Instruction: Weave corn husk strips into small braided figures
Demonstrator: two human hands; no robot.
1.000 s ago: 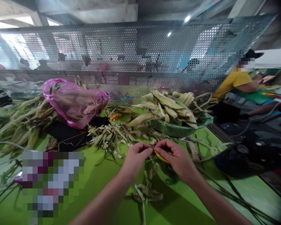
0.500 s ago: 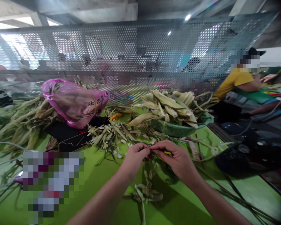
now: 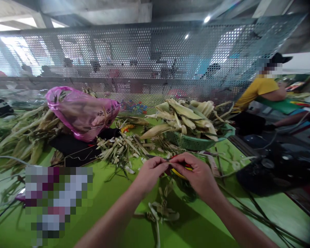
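Both my hands meet just above the green table (image 3: 113,193). My left hand (image 3: 150,172) is closed, pinching a thin strip of dried husk (image 3: 167,161) between thumb and fingertips. My right hand (image 3: 195,174) is closed too, pinching the same strip from the right. A small red and yellow thing (image 3: 182,169) shows under its fingers; I cannot tell what it is. Below my hands lies a little heap of husk scraps (image 3: 161,212).
A green basket (image 3: 196,142) piled with corn husks stands behind my hands. A pink plastic bag (image 3: 82,112) lies at the back left on dark cloth beside husk piles (image 3: 23,134). A perforated metal screen (image 3: 144,65) closes the back. A person in a yellow shirt (image 3: 258,90) sits at the right.
My hands have stayed together at the same spot, fingers shifting slightly on the husk strip. The red and yellow thing under my right hand shows more now.
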